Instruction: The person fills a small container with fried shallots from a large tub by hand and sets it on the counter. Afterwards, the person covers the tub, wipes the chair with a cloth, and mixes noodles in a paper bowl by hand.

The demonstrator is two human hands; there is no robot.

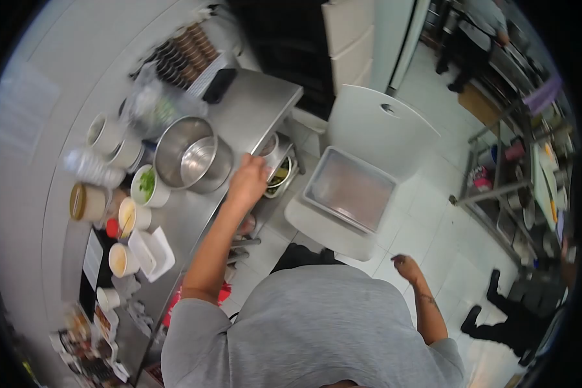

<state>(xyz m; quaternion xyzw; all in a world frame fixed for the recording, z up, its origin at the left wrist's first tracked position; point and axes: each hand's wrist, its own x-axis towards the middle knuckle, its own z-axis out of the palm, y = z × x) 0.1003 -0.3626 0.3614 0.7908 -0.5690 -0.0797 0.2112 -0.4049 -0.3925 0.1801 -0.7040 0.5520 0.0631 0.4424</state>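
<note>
My left hand [247, 181] is at the edge of the steel table [252, 103], just right of a large steel bowl [168, 152]. Its fingers look closed, blurred, and anything in them is hidden. My right hand [406, 268] hangs low over the floor at my side, its fingers curled with nothing visible in them. Between and ahead of my hands, a lidded plastic container [350, 189] rests on the seat of a white chair [375, 126]. White tubs hold chopped greens [147, 185] and pale yellow food [129, 216].
A black phone [220, 85], a plastic bag [155, 103] and stacked cups [181, 55] lie at the table's far end. Below its edge is a pot [281, 178]. A wheeled rack [498, 187] stands right. One person [478, 32] stands at the back; another's dark-clad legs [507, 320] show right.
</note>
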